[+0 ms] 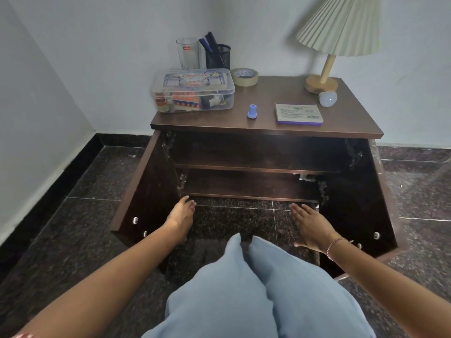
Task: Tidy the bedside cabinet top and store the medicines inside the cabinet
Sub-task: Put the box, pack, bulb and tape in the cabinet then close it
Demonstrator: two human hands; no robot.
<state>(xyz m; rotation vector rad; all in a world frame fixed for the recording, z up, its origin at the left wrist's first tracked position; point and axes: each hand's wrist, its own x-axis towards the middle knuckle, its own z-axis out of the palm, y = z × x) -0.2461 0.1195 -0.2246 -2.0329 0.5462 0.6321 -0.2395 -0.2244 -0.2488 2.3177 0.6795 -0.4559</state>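
While both cabinet doors stand wide, the left grip (181,214) and right grip (311,226) hang low between them, fingers straight and holding nothing; whether the left fingertips touch the left door (146,186) is unclear. Well above and beyond both grips, the clear medicine box (192,93) sits lidded at the left rear of the cabinet top (268,128), in front of a glass (188,53) and pen holder (218,57), beside a tape roll (244,76). A blue cap (253,111), small packet (299,113), bulb (328,98) and lamp (324,69) lie to its right. Dark stone floor (73,215) meets pale walls (36,93).
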